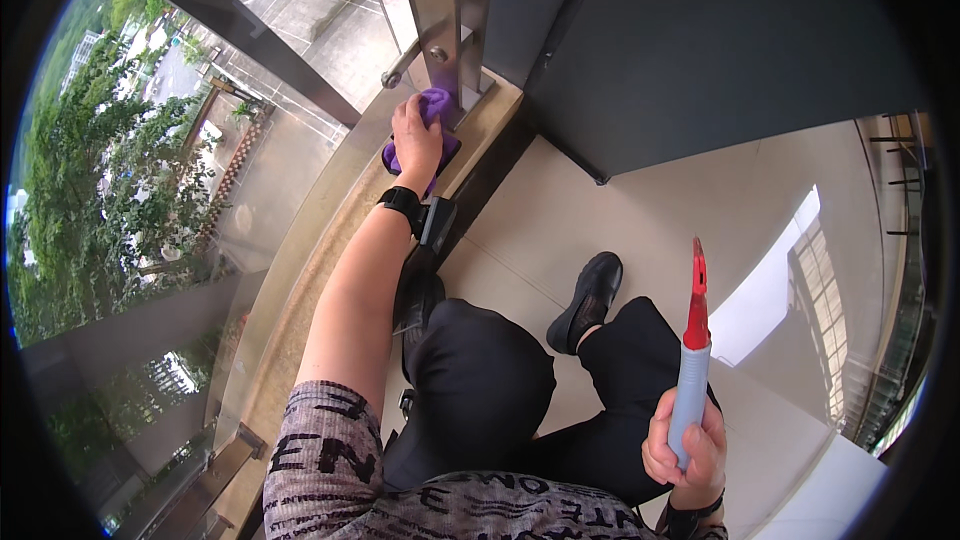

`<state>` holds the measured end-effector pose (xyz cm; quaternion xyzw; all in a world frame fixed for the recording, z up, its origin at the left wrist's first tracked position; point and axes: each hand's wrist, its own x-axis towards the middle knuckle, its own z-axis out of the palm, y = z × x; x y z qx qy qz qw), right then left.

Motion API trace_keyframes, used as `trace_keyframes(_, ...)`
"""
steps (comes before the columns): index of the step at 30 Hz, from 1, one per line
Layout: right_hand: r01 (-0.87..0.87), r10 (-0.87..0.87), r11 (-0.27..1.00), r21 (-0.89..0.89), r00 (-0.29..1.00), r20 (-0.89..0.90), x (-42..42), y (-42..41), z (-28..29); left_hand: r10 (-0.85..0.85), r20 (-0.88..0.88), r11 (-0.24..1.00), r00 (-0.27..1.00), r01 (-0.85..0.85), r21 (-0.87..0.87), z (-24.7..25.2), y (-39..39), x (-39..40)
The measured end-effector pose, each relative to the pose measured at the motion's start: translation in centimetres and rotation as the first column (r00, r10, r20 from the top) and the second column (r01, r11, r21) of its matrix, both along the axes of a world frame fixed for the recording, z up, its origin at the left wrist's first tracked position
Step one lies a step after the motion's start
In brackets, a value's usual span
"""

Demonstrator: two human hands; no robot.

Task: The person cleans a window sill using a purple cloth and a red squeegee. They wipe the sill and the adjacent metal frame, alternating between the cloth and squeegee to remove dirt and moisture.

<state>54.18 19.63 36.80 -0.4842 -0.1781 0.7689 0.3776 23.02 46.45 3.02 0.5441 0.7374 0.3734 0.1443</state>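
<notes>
My left hand (417,136) presses a purple cloth (435,106) onto the stone ledge (360,199), at the foot of a metal post (439,15). Part of the cloth is hidden under my palm and fingers. A bolt (438,54) sits on the post just above the cloth. In my right hand (686,439), raised over my right leg, is a slim hand tool (691,390) with a grey handle and a narrow red head pointing away from me. Its head is seen edge-on, so I cannot tell its exact kind.
Left of the ledge is a glass railing panel (289,217), with trees and a paved yard far below. A dark grey panel (720,52) stands ahead on the right. My black shoe (589,300) rests on the beige tiled floor (517,195). A metal bracket (251,439) is at lower left.
</notes>
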Motion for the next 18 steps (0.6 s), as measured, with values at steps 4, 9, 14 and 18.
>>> trace_keyframes(4,-0.020,0.013,0.995,0.094,0.997,0.074,1.2,1.9,-0.3,0.046,-0.203,0.993,0.978,-0.066,-0.094,-1.9,0.9,1.3)
trace_keyframes(9,0.043,-0.039,0.992,0.122,0.999,-0.033,1.8,4.0,-0.3,-0.238,-0.137,0.970,0.962,0.243,0.015,-1.6,-1.6,2.4)
trace_keyframes(14,-0.069,0.070,0.997,0.019,0.997,-0.024,1.2,6.6,0.1,-0.419,-0.152,0.907,0.895,0.405,-0.113,-1.4,-3.0,3.4)
trace_keyframes(18,-0.042,0.041,0.998,0.040,0.999,0.011,1.6,7.1,0.1,-0.553,-0.131,0.833,0.823,0.548,-0.077,0.0,0.0,5.5)
